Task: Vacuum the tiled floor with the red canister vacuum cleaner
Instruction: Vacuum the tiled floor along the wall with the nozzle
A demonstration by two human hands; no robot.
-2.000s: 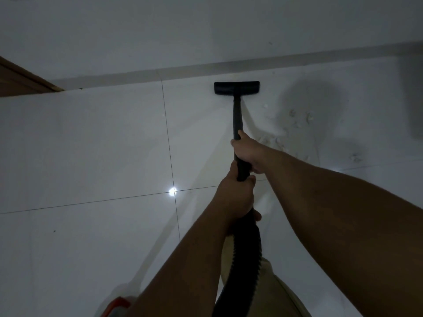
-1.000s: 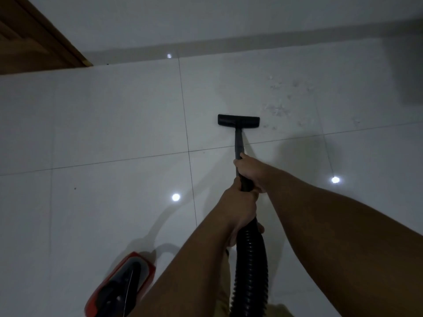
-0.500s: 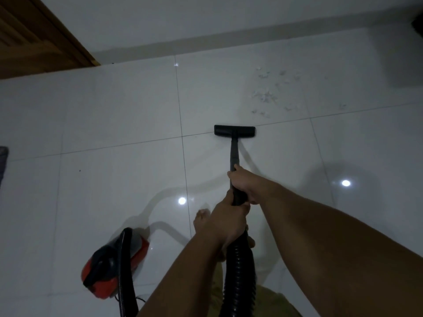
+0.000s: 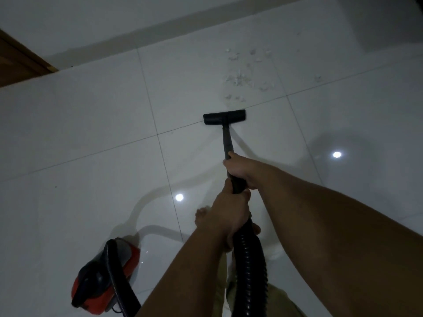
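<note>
Seen from above, a person stands on a pale tiled floor [image 4: 91,124] and grips a black vacuum wand [image 4: 227,138] with both hands. The right hand [image 4: 239,170] is clenched round the wand higher up, and the left hand [image 4: 229,213] is clenched just below it, where the ribbed black hose [image 4: 250,266] begins. The flat black floor nozzle [image 4: 224,117] rests on a tile seam at twelve o'clock from the hands. White scraps of litter [image 4: 240,78] lie scattered just beyond it, towards one o'clock, not yet picked up. A fast push could probably scatter these light scraps instead of sucking them in. The red canister vacuum cleaner [image 4: 105,282], glossy red with a dark top, sits at seven o'clock, close beside a bare foot [image 4: 202,216]; stepping back could catch the hose or tip the canister.
</note>
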